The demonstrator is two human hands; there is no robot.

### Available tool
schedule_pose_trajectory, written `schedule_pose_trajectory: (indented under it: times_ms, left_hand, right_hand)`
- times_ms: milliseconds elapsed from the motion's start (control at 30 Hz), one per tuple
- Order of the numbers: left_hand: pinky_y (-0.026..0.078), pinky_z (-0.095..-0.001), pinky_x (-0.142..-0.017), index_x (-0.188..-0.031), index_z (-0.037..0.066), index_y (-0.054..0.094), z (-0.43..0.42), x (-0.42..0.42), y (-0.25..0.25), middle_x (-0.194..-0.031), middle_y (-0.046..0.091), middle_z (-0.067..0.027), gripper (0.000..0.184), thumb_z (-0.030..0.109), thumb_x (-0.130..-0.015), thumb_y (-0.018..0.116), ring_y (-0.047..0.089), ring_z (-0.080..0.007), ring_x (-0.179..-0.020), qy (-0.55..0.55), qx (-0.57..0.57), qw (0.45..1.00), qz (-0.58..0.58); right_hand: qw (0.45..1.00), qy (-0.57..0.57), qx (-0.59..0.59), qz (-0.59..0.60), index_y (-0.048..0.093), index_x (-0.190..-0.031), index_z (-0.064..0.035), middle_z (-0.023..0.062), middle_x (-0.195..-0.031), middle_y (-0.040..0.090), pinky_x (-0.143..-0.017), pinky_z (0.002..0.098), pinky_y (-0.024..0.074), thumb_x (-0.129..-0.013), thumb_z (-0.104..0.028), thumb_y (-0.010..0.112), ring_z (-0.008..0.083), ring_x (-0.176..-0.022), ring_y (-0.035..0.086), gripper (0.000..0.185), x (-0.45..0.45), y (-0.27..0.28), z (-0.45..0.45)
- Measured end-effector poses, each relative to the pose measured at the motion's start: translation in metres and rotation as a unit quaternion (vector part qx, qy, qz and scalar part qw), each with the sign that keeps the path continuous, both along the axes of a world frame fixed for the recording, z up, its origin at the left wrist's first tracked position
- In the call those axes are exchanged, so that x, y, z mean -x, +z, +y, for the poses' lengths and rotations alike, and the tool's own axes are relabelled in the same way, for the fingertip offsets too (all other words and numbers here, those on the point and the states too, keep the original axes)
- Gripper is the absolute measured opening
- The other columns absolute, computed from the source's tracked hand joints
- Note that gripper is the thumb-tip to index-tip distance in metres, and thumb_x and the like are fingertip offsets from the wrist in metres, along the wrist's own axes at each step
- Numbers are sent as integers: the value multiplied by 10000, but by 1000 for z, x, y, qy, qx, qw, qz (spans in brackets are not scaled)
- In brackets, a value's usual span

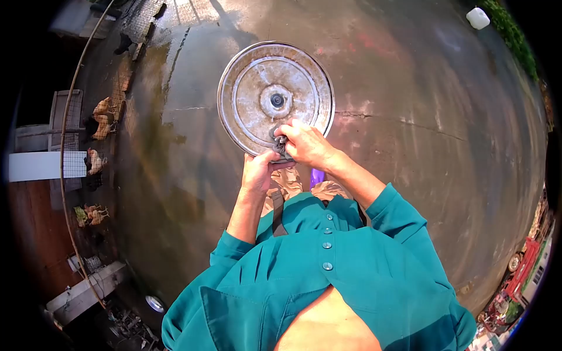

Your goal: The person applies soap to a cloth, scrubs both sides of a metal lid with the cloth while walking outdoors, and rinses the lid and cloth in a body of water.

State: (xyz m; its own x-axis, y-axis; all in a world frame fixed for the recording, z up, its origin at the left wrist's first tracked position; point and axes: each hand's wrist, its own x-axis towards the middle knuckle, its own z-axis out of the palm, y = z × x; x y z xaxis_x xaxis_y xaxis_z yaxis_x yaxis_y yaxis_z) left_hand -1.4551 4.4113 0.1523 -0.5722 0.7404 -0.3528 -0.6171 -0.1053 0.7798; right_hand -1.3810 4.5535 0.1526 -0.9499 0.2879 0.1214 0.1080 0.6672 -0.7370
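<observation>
A round metal lid (252, 88) with ring-shaped ridges, a dark centre knob and brownish stains is held out in front of my body. My left hand (259, 171) grips its near rim, fingers under the edge and thumb on top. Bunched in my right hand (305, 143) is a dark grey cloth or scouring pad (280, 146), which lies against the lid's surface near the rim. The fingers of my right hand are closed round it, close beside my left thumb.
Wet concrete ground (410, 175) spreads around me. Chickens (102, 118) stand behind wire netting at the left, near a white panel (47, 165). A white container (477, 18) sits at the upper right, and a red vehicle (521, 269) at the lower right.
</observation>
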Motion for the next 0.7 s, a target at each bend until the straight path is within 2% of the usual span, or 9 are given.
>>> schedule_pose_trajectory:
  times_ms: [100, 167, 233, 300, 367, 467, 500, 633, 700]
  left_hand:
    - [588, -453, -695, -1206, -62, 397, 2, 5, -6, -1060, 560, -207, 484, -37, -728, 473, 632, -316, -859, -2, 19, 1000, -3]
    - [591, -459, -664, -1197, -55, 392, 0, 18, -14, -1053, 545, -193, 494, -47, -711, 482, 633, -303, -833, 10, 11, 1000, -8]
    - [599, -427, -627, -1085, -74, 470, 14, 39, -13, -922, 583, -161, 390, -62, -696, 460, 631, -272, -747, -6, 25, 999, -27]
    - [600, -394, -586, -1076, -93, 467, 33, 56, -19, -910, 584, -162, 390, -70, -687, 457, 631, -270, -722, -24, 16, 999, -42]
    - [596, -442, -606, -1087, -113, 448, 49, 83, -24, -889, 593, -178, 403, -49, -689, 474, 636, -296, -740, -35, 15, 999, -23]
    - [596, -391, -604, -1100, -108, 455, 75, 107, -11, -942, 589, -196, 411, -51, -694, 473, 636, -282, -748, -72, 84, 993, 45]
    - [596, -391, -604, -1100, -108, 455, 81, 116, -12, -942, 589, -196, 411, -51, -694, 473, 636, -282, -748, -68, 85, 993, 48]
    - [567, -330, -526, -1138, -56, 469, 99, 146, -31, -974, 592, -163, 429, -50, -709, 468, 629, -259, -772, -56, 140, 983, 110]
    - [540, -307, -607, -1176, 0, 484, 102, 151, -29, -967, 617, -117, 469, -28, -709, 503, 613, -209, -838, -40, 238, 950, 197]
  right_hand:
    - [986, -1, 115, 124, 602, -980, -62, 142, -946, 562, -771, 379, 477, -715, 25, 523, 313, -912, 576, 289, 36, -3, -10]
    - [972, -12, 88, 216, 589, -988, -60, 142, -970, 557, -766, 376, 482, -715, 51, 513, 322, -909, 579, 304, 82, 5, -15]
    - [958, -49, -6, 282, 578, -991, -56, 145, -1013, 557, -764, 374, 489, -720, 68, 509, 333, -912, 581, 306, 131, -1, 7]
    - [958, -115, -47, 259, 582, -997, -67, 134, -1028, 558, -763, 378, 490, -723, 52, 517, 325, -914, 583, 306, 155, -6, 59]
    - [949, -183, -126, 224, 588, -1009, -82, 120, -1028, 558, -762, 385, 488, -725, 33, 522, 317, -907, 587, 314, 168, -14, 111]
    - [949, -255, -114, 148, 603, -975, -90, 102, -1010, 567, -756, 394, 491, -713, 13, 548, 304, -902, 594, 287, 155, -22, 167]
    - [942, -259, -120, 177, 615, -972, -86, 113, -953, 584, -738, 372, 496, -704, 2, 554, 292, -849, 612, 289, 155, -27, 180]
    - [940, -266, 161, 139, 619, -1025, -77, -3, -803, 602, -692, 235, 461, -756, -7, 587, 80, -739, 565, 280, 132, -36, 205]
    - [918, -223, 242, 220, 611, -1033, -54, -21, -871, 611, -698, 207, 456, -804, 22, 570, 56, -755, 552, 244, 119, 2, 201]
